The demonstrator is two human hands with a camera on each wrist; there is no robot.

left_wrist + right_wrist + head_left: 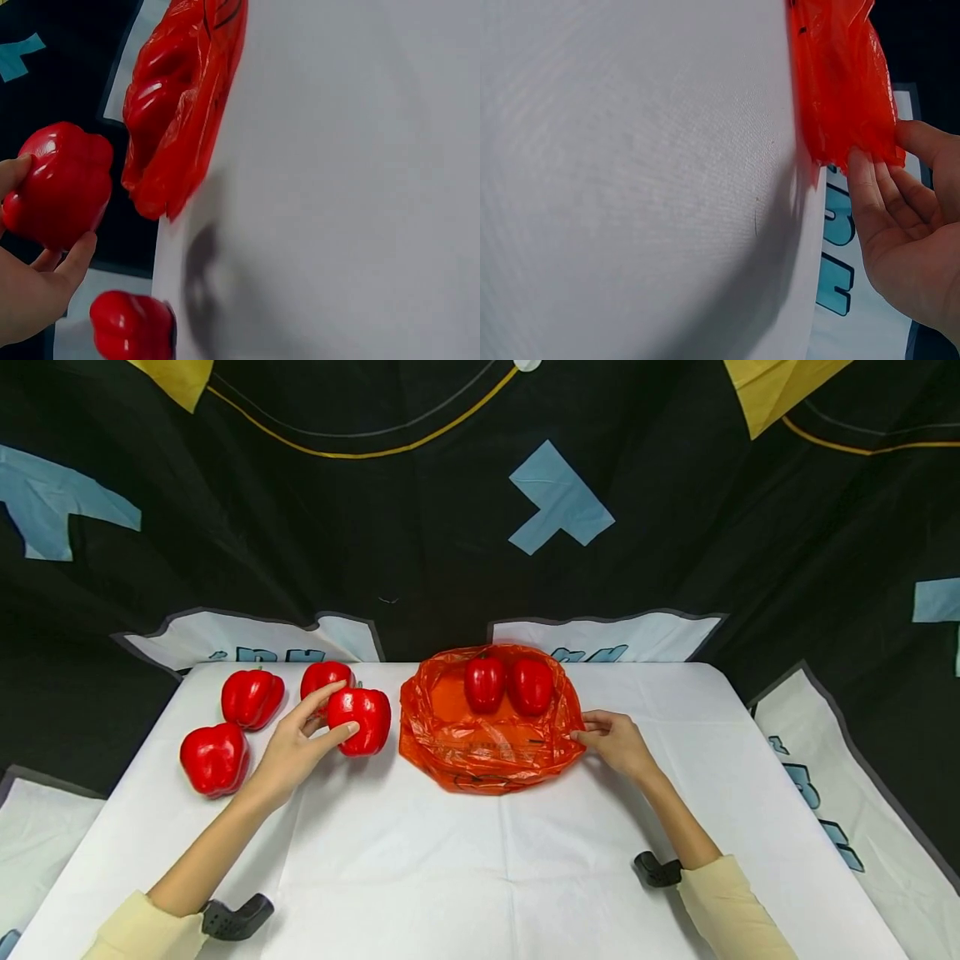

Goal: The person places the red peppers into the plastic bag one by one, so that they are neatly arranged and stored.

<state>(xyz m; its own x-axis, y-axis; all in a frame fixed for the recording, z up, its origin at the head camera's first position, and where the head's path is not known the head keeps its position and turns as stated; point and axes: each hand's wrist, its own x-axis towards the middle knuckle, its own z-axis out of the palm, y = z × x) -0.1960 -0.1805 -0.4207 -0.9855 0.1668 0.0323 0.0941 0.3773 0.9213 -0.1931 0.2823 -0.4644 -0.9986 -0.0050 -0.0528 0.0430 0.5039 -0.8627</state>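
Observation:
In the head view my left hand (296,750) grips a red bell pepper (367,720) between thumb and fingers. The left wrist view shows this pepper (64,187) raised off the table, left of the bag. A red-orange plastic bag (480,764) lies with its mouth spread wide, and two red peppers (484,683) rest inside at its back. My right hand (618,745) pinches the bag's right rim between thumb and fingers; the right wrist view shows the bag's edge (847,97) there. Behind the left hand sits another red pepper (324,678), partly hidden.
Two more red bell peppers, one at the back (252,698) and one nearer (214,760), stand on the table's left side. A white cloth (465,877) covers the table. Behind it hangs a dark printed curtain (420,543).

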